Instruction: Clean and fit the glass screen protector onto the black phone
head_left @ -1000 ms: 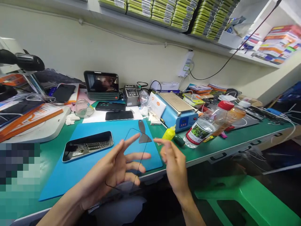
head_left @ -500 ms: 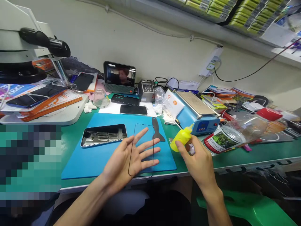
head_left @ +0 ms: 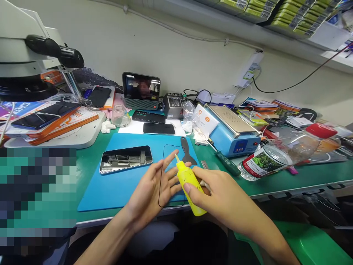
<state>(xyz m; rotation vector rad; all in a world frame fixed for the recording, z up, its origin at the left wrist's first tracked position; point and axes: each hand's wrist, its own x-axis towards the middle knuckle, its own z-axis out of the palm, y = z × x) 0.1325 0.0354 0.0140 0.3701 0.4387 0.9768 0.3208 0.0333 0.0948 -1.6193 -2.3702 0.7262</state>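
My left hand lies palm up with fingers spread, and a thin clear glass panel with a black border rests across the fingers. My right hand is wrapped round a small yellow squeeze bottle. Its nozzle points up and left, over the glass panel. Both hands hover above the front edge of a blue work mat. A phone frame with its inside exposed lies on the mat to the left. A dark flat scraper lies just behind the glass.
A blue heating plate machine, a green-handled screwdriver and a tilted clear bottle with a red cap sit to the right. Two dark phones, a glass jar and a small screen stand behind. A microscope base fills the left.
My right hand picked the yellow bottle up from the bench and brought it left, over the glass panel on my left hand. The left hand stayed nearly still.
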